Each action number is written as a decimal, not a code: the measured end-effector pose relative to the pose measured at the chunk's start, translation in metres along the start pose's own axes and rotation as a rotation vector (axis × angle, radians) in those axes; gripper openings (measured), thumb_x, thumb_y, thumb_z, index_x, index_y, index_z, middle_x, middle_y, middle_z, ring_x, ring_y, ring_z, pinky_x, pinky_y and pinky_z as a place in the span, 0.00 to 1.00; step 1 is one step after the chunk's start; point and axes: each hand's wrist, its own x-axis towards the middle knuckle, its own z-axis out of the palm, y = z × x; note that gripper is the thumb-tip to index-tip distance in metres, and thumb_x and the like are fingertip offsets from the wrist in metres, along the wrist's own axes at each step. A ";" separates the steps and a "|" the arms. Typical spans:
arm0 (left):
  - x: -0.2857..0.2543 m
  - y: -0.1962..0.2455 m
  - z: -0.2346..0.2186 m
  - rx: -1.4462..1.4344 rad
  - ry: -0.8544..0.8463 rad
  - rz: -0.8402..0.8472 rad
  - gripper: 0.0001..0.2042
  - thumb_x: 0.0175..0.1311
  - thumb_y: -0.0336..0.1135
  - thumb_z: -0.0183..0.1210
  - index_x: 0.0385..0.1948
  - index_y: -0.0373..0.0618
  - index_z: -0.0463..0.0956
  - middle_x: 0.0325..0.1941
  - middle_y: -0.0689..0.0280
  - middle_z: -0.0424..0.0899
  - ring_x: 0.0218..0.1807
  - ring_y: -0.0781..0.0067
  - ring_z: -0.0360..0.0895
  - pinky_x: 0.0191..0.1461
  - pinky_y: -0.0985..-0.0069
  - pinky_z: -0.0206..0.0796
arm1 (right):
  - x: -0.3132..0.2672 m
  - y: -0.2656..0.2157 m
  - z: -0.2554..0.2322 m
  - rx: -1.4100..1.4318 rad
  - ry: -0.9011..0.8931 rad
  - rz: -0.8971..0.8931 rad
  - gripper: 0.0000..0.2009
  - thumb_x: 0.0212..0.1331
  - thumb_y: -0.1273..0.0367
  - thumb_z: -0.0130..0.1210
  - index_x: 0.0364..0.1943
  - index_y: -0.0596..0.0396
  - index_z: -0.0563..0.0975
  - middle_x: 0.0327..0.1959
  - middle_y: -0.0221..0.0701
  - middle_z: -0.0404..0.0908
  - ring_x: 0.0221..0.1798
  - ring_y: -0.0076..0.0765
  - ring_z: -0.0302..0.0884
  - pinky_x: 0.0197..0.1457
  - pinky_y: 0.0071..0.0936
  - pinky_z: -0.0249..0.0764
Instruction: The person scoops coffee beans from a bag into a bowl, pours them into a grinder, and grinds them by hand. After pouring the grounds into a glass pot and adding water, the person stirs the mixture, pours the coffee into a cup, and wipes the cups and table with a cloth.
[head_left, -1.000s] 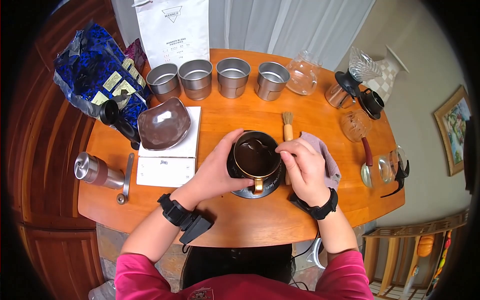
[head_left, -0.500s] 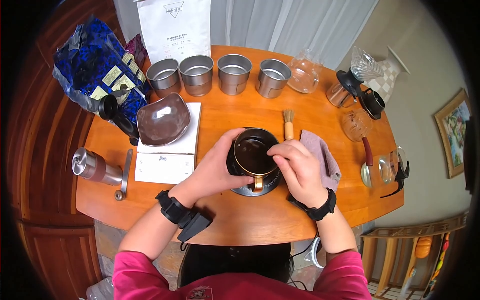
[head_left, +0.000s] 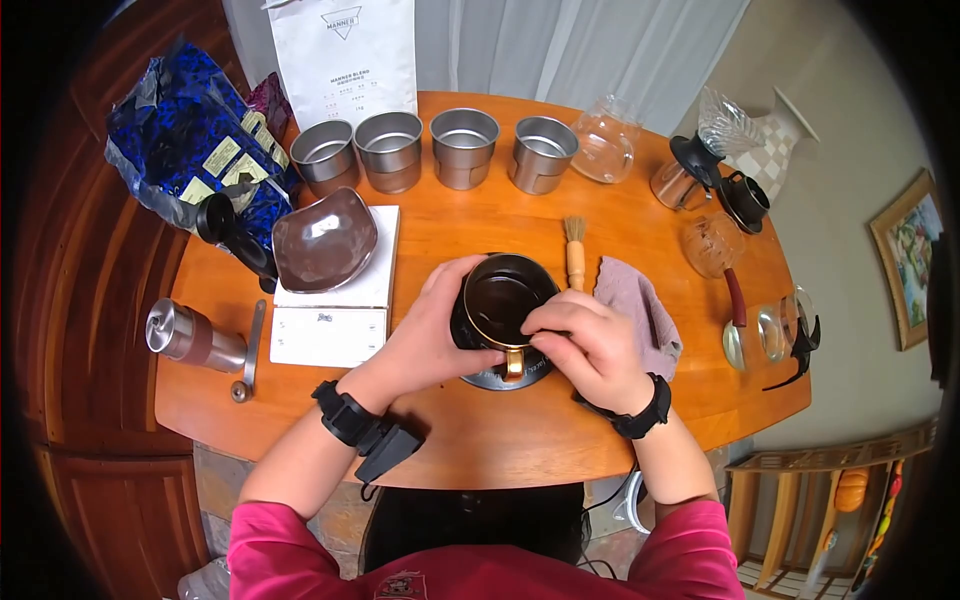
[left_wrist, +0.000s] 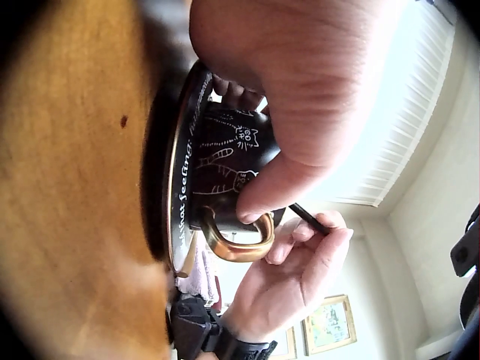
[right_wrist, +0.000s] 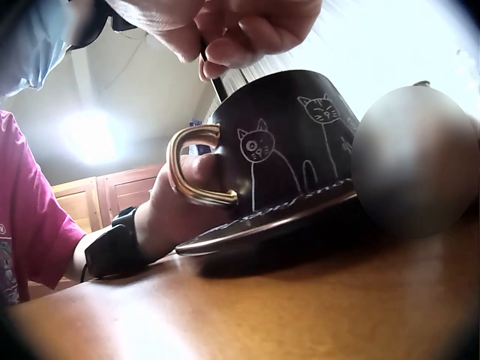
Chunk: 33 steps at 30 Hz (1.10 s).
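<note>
A black cup (right_wrist: 289, 142) with white cat drawings and a gold handle (left_wrist: 238, 244) sits on a black saucer (right_wrist: 277, 217) with white lettering. My left hand (head_left: 420, 325) grips the cup from its left side, thumb by the top of the handle. Dark liquid (head_left: 500, 300) shows inside the cup. Over the near right part of the rim, my right hand (head_left: 590, 345) pinches a thin black rod (left_wrist: 309, 218) between thumb and fingers. The rod slants down into the cup, its lower end hidden.
Right of the cup lie a wooden-handled brush (head_left: 575, 255) and a mauve cloth (head_left: 640, 310). A white scale (head_left: 335, 335) bearing a brown dish (head_left: 325, 240) and a hand grinder (head_left: 195, 335) are on the left. Several metal cups (head_left: 465, 150) and glass vessels (head_left: 605, 145) line the back.
My right hand has moved along the cup's rim, from its right side toward me and slightly left, still pinching the rod. My left hand has stayed on the cup.
</note>
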 end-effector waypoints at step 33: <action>0.000 0.001 0.000 -0.031 -0.005 -0.025 0.40 0.37 0.30 0.69 0.57 0.42 0.57 0.55 0.55 0.64 0.61 0.56 0.61 0.64 0.68 0.54 | -0.004 0.003 -0.006 -0.080 0.174 0.037 0.03 0.56 0.73 0.50 0.28 0.58 0.73 0.24 0.36 0.73 0.25 0.38 0.72 0.30 0.26 0.68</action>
